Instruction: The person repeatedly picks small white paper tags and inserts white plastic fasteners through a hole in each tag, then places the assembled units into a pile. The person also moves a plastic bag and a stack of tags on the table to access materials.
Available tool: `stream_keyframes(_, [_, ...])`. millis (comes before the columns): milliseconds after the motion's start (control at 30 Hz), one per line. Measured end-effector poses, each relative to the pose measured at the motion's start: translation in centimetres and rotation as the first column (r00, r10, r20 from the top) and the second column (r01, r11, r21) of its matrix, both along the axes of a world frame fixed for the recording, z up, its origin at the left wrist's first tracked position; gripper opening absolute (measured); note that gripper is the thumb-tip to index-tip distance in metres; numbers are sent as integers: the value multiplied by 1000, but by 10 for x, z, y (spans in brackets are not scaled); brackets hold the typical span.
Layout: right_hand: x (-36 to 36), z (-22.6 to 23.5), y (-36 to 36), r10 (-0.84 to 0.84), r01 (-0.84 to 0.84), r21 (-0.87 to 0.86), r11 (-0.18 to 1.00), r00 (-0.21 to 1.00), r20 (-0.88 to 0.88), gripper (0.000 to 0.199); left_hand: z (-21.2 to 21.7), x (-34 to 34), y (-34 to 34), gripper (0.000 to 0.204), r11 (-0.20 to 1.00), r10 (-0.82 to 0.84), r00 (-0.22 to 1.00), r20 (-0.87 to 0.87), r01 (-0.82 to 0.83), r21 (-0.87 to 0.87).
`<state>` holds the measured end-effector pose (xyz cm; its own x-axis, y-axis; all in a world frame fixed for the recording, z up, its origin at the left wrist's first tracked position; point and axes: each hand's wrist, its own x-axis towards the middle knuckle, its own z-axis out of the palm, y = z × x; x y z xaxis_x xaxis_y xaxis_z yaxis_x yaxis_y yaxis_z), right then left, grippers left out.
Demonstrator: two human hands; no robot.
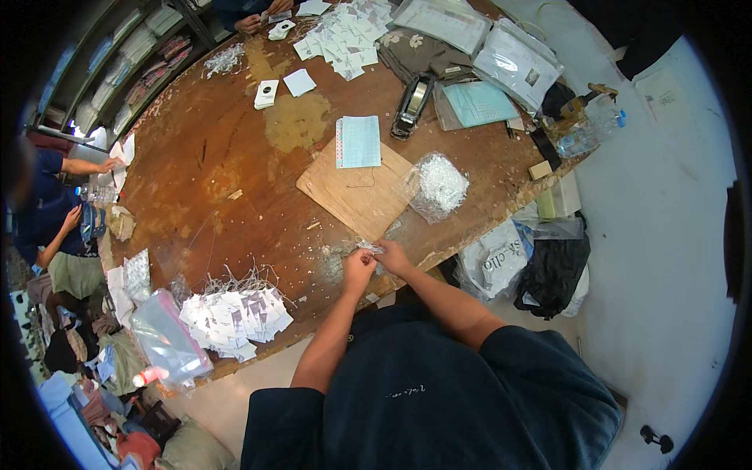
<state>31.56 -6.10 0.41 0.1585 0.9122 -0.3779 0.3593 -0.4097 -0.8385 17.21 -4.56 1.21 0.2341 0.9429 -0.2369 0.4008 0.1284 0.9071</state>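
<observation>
At the table's near edge my left hand (358, 267) and my right hand (393, 257) are close together, fingers closed in a pinch. Between their fingertips is a small whitish, stringy thing (368, 244), too small to make out exactly. Just beyond lies a wooden board (329, 184) with a light blue printed sheet (359, 142) on its far part and a thin dark string on its bare wood. To the right of the board rests a clear plastic bag of small white pieces (443, 185). A heap of white hang tags with strings (236, 317) lies to my left.
Farther off are a tape dispenser (412, 106), loose white tags (345, 39), flat plastic packets (517, 66) and a plastic bottle (587, 139). Clear plastic sleeves (168, 333) lie at the left edge. A co-worker (47, 196) stands left; another person's hands (262, 17) show at the far side.
</observation>
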Motion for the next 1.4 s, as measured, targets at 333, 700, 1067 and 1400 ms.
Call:
stream_keyframes(333, [-2,-5,-5,-108,90,-143,986,986,-126,30,2,-2,-2,16,999,11,996,92,-7,-38])
stream_keyframes(700, [-7,-10,-8,-483,441,-242,864,593,-644,19,15,13,9,25,995,-100,995,5,100,-8])
stream_keyframes(1067, [99,39,34,-516,663,-36,747,545,-661,25,50,70,35,26,972,-185,914,361,224,-71])
stream_keyframes(1400, [155,28,69,-787,774,222,594,501,360,104,43,70,47,25,937,-346,938,14,345,53])
